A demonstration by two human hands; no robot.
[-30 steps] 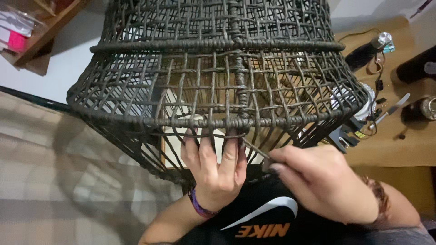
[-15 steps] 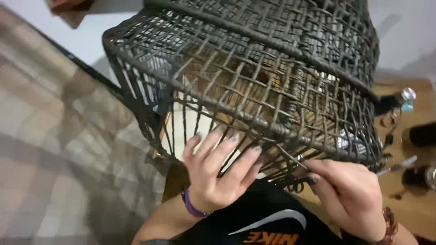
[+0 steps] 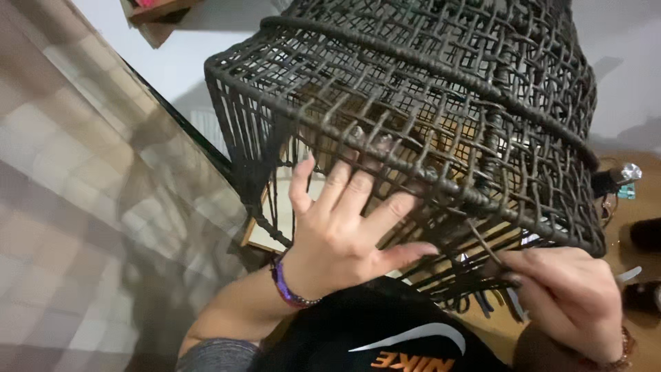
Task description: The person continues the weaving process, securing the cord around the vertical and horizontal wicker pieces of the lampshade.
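Note:
A large dark woven wicker basket frame (image 3: 441, 96) fills the upper middle of the head view, tilted with its open weave toward me. My left hand (image 3: 341, 227) lies flat against the lower weave with its fingers spread, some fingertips poking through the gaps; a purple bracelet is on its wrist. My right hand (image 3: 568, 293) at the lower right pinches a thin dark wicker strand (image 3: 485, 244) that runs up into the basket's bottom rim.
A wooden table (image 3: 637, 207) at the right holds small tools and dark items. A checked tile floor (image 3: 82, 227) lies at the left, a white wall behind. My lap in black cloth is at the bottom.
The basket has turned and tilted to the right while the view swung left. My left hand stayed pressed on the weave; my right hand kept hold of the strand.

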